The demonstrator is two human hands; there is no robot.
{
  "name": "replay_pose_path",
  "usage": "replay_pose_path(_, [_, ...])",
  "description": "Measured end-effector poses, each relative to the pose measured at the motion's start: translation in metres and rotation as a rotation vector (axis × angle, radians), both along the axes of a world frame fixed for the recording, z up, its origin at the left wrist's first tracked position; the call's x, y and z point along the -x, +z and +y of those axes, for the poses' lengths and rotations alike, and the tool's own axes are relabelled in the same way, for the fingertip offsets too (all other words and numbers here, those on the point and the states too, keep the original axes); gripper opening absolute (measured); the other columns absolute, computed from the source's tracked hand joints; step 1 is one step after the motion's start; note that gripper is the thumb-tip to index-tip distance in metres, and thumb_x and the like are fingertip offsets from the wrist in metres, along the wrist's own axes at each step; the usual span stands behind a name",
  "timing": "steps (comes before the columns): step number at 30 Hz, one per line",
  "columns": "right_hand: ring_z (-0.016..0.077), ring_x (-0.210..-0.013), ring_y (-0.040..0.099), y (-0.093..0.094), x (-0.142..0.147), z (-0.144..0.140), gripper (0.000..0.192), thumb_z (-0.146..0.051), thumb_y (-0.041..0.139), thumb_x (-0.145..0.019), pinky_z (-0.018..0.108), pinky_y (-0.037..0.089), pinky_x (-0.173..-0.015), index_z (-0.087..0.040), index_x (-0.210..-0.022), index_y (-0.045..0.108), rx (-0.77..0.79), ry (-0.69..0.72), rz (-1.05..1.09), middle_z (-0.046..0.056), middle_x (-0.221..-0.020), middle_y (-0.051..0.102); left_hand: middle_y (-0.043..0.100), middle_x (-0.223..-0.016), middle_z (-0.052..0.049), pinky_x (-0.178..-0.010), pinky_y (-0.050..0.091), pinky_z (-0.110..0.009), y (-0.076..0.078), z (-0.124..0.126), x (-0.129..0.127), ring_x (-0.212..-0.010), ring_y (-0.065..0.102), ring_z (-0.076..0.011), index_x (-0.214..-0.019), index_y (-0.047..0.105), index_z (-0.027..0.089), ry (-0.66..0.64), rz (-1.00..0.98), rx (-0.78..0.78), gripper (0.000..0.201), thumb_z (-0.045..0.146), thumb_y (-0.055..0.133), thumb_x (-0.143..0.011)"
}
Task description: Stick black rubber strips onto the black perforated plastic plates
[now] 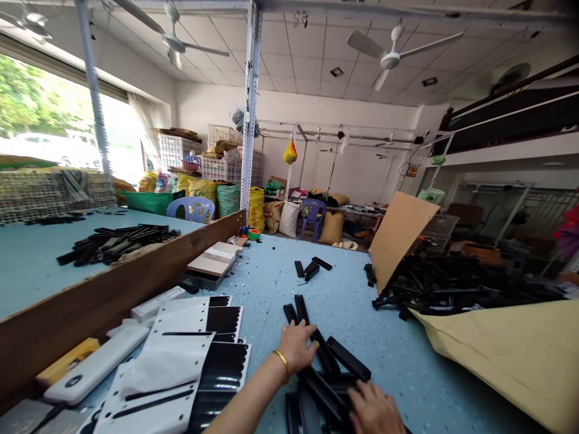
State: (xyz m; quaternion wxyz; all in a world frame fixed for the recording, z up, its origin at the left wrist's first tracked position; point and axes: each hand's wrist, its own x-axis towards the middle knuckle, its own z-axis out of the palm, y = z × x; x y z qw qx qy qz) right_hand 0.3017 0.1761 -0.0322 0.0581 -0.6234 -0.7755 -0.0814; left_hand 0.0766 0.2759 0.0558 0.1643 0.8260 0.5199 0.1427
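Slim black plastic bars (346,358) lie in a loose heap at the near middle of the blue table. My left hand (296,348), with a gold bangle at the wrist, reaches over them, its fingers curled round a long bar (321,389). At the lower edge of the view my right hand (375,410) is bent over the near end of the heap and seems closed on a bar there; its fingertips are partly hidden. Farther up the table sits a small group of short black pieces (311,269).
Left of my arm are stacked white-and-black printed bags (181,361), a white device (97,364) and a yellow box (67,360). A wooden divider (113,274) runs along the left. To the right, a large black parts pile (470,280) lies among cardboard (404,235) and brown paper (511,349).
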Motion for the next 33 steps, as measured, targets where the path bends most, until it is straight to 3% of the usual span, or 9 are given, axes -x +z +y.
replay_pose_path(3, [0.035,-0.098,0.066,0.022,-0.037,-0.008,0.038,-0.006,0.05,-0.077,0.044,0.048,-0.077,-0.027,-0.101,0.072,0.134,-0.261,-0.028,0.014,-0.104,0.072,0.057,-0.126,-0.01,-0.09,0.051,-0.047,-0.014,-0.034,-0.027,-0.108,0.06,-0.0249,-0.123,0.056,0.018,0.044,0.043,0.011,0.035,0.033,0.059,-0.092])
replay_pose_path(7, [0.0318,-0.085,0.07,0.034,-0.04,-0.024,0.034,0.0,0.047,-0.074,0.036,0.048,-0.068,-0.024,-0.077,0.072,0.194,-0.279,0.007,0.012,-0.085,0.074,0.058,-0.126,-0.01,-0.094,0.047,-0.051,-0.029,-0.075,-0.034,-0.112,0.058,-0.0267,-0.127,0.053,0.019,0.102,0.039,0.009,0.038,0.034,0.057,-0.093])
replay_pose_path(14, [0.0231,-0.104,0.064,0.052,0.009,-0.044,0.045,0.005,0.045,-0.073,0.029,0.043,-0.09,-0.019,-0.102,0.07,0.218,-0.095,0.142,0.009,-0.106,0.072,0.063,-0.122,-0.009,-0.098,0.046,-0.048,-0.018,-0.107,0.002,-0.111,0.06,-0.0242,-0.126,0.055,0.019,0.117,-0.071,0.042,0.034,0.032,0.052,-0.095])
replay_pose_path(18, [0.023,-0.11,0.059,0.067,-0.009,-0.048,0.04,-0.007,0.039,-0.09,0.03,0.039,-0.095,-0.018,-0.12,0.063,0.215,-0.131,0.207,0.011,-0.115,0.067,0.07,-0.114,-0.007,-0.103,0.043,-0.041,-0.017,-0.124,0.031,-0.122,0.055,-0.0257,-0.14,0.044,0.018,0.192,-0.146,0.013,0.047,0.03,0.027,-0.098])
replay_pose_path(20, [0.0246,-0.106,0.06,0.075,-0.02,-0.06,0.035,-0.012,0.04,-0.092,0.032,0.04,-0.093,-0.015,-0.116,0.065,0.217,-0.163,0.219,0.013,-0.11,0.068,0.074,-0.098,-0.006,-0.092,0.051,-0.04,-0.019,-0.14,0.045,-0.104,0.066,-0.0265,-0.138,0.047,0.017,0.209,-0.146,0.015,0.049,0.035,0.029,-0.096])
replay_pose_path(23, [0.0233,-0.097,0.063,0.082,-0.022,-0.089,0.027,-0.016,0.05,-0.088,0.03,0.043,-0.088,-0.016,-0.108,0.069,0.243,-0.158,0.246,0.01,-0.101,0.069,0.072,-0.113,-0.008,-0.093,0.05,-0.039,-0.023,-0.162,0.053,-0.107,0.065,-0.0283,-0.127,0.058,0.019,0.175,-0.118,-0.008,0.044,0.031,0.043,-0.087])
replay_pose_path(26, [0.0218,-0.094,0.064,0.082,-0.004,-0.11,0.02,-0.025,0.061,-0.084,0.027,0.044,-0.084,-0.018,-0.1,0.07,0.27,-0.12,0.296,0.008,-0.097,0.069,0.055,-0.139,-0.009,-0.105,0.037,-0.045,-0.029,-0.164,0.044,-0.132,0.044,-0.0329,-0.13,0.056,0.021,0.121,-0.066,-0.036,0.052,0.018,0.05,-0.078])
replay_pose_path(28, [0.0216,-0.093,0.064,0.078,0.015,-0.114,0.02,-0.034,0.063,-0.083,0.027,0.044,-0.083,-0.018,-0.094,0.07,0.283,-0.104,0.341,0.008,-0.095,0.069,0.049,-0.144,-0.012,-0.106,0.033,-0.052,-0.031,-0.155,0.035,-0.137,0.036,-0.0379,-0.133,0.052,0.02,0.109,-0.025,-0.03,0.059,0.013,0.051,-0.075])
replay_pose_path(33, [0.0261,-0.091,0.065,0.069,0.047,-0.096,0.026,-0.038,0.072,-0.073,0.033,0.045,-0.08,-0.015,-0.086,0.068,0.316,-0.155,0.494,0.011,-0.09,0.071,0.055,-0.136,-0.017,-0.105,0.028,-0.055,-0.018,-0.136,0.02,-0.135,0.036,-0.04,-0.114,0.062,0.015,0.039,0.003,0.024,0.043,0.007,0.052,-0.073])
